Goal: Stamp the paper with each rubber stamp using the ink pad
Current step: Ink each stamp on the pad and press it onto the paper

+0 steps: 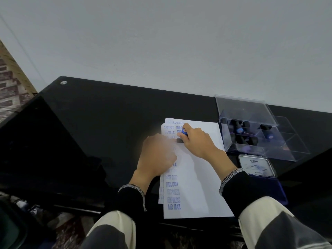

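A white paper (201, 177) lies on the black glass table (107, 123), with blue prints such as SAMPLE, FAX OUT, EXPRESS and AIR MAIL down its left side. My right hand (197, 141) grips a rubber stamp (181, 136) with a blue-capped handle and black base, pressed upright on the paper near its top left. My left hand (156, 155) rests flat on the paper's left edge, just left of the stamp. The open blue ink pad (269, 186) sits right of the paper, its lid (256, 166) raised.
A clear plastic box (255, 133) with several more black stamps stands at the back right, lid open behind it. More sheets stick out under the paper at its left. A grey wall rises behind the table. A patterned rug shows at far left.
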Demonstrator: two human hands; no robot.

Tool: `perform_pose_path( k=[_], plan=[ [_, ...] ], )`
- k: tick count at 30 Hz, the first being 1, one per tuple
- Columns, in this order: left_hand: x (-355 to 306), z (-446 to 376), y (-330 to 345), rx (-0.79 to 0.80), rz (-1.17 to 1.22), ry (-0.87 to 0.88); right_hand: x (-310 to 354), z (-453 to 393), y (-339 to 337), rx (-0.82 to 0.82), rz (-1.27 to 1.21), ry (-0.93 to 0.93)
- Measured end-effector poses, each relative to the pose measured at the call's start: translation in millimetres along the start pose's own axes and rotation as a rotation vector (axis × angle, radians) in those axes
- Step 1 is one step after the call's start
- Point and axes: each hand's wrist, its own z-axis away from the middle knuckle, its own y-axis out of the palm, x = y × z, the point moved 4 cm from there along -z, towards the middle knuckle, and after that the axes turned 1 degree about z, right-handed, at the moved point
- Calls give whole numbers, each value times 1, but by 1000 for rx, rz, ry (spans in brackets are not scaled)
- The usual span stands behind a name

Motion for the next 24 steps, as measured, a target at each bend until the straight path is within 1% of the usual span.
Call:
perform_pose_path(
  k=[9,18,21,24],
  plan=[
    [0,0,0,1,6,2,-1,1,1,0,44,-4],
    [-1,2,-2,-21,1,29,0,4,6,-57,83,-25],
    [-1,1,-2,-19,3,26,1,5,7,-42,34,-32],
    [0,1,-1,-16,14,20,1,6,9,-14,-89,-23]
  ],
)
